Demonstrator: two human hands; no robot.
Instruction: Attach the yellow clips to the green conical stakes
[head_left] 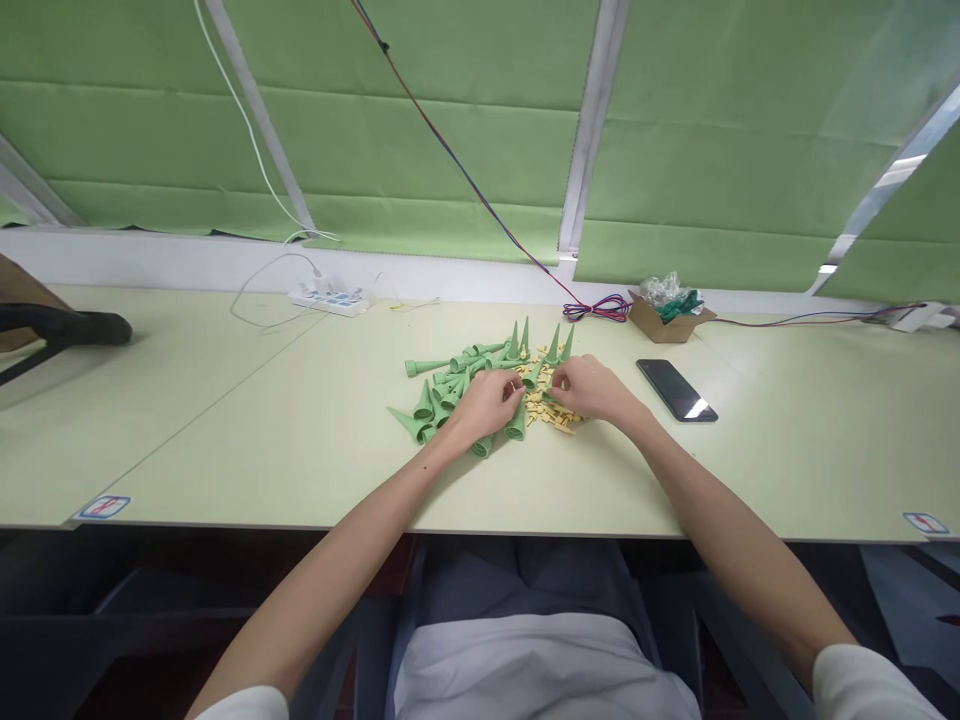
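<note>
My left hand [489, 402] reaches over a heap of green plastic cones [456, 364], its thumb and fingers pinched together. One green cone [515, 424] lies with its wide mouth towards me just below those fingertips. My right hand [592, 388] is also closed in a pinch, over the right side of a pile of small yellow plastic pieces [561, 414]. What either pinch holds is too small or hidden to make out. Between the hands a green cone [532, 375] leans among the yellow pieces. Several more cones, such as an upright cone [553, 345], stand behind them.
A black phone [676, 390] lies right of my right hand. Behind it stands a small cardboard box [667, 322] with clear and green wrapping, beside a coiled red-and-blue cable [606, 308]. A white power strip [330, 298] sits at the back left of the table [247, 430].
</note>
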